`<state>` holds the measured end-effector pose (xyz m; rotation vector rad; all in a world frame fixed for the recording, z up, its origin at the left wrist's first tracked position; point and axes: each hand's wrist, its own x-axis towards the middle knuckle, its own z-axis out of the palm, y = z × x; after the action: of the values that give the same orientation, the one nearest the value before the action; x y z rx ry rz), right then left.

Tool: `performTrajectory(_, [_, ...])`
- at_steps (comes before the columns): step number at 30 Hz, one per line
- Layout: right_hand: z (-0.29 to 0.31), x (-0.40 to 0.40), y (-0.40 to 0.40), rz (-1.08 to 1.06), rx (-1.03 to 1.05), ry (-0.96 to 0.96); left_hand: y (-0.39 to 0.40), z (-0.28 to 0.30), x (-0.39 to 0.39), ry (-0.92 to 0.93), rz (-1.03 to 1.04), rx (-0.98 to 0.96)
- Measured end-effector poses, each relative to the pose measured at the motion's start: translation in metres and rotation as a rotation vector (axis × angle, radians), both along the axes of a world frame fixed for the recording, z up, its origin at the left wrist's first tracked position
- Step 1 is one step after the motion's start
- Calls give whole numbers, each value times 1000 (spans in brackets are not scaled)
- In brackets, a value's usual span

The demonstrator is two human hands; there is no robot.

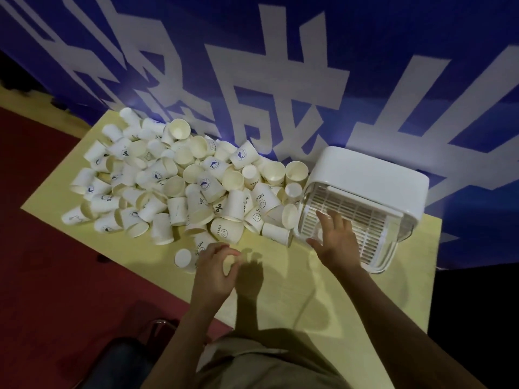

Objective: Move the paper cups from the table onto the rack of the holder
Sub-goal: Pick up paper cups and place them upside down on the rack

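Yellow worktop (pixel 280 290) before a blue banner (pixel 421 80). Paper cups (pixel 179 189) lie heaped at its left; white holder (pixel 373 178) stands right, rack (pixel 362 217) drawn out. Right hand (pixel 334 242), grip spread and empty, hovers over the rack. Left hand (pixel 216 270), grip loosely curled, holds nothing.

Cups (pixel 179 186): heaped on the table (pixel 280 282), left and far; holder (pixel 373 189): on the table, right of the heap, rack (pixel 351 220) at its near side; banner (pixel 280 80): behind both.
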<state>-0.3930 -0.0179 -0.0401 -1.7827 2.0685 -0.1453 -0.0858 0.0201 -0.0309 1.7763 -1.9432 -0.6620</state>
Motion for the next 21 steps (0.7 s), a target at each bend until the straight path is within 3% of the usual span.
performTrajectory(5, [15,45,22,72,-120,-17,-14,-6,53,-156,105,-32])
performTrajectory(11, [17,111,35,126,-57,-54,-15,-31,99,-250,210,248])
performTrajectory(15, [11,143,37,129,20,-64,-13,-48,117,-187,167,337])
performTrajectory(21, [-8,182,32,111,128,-23,-18,-63,135,-28,72,249])
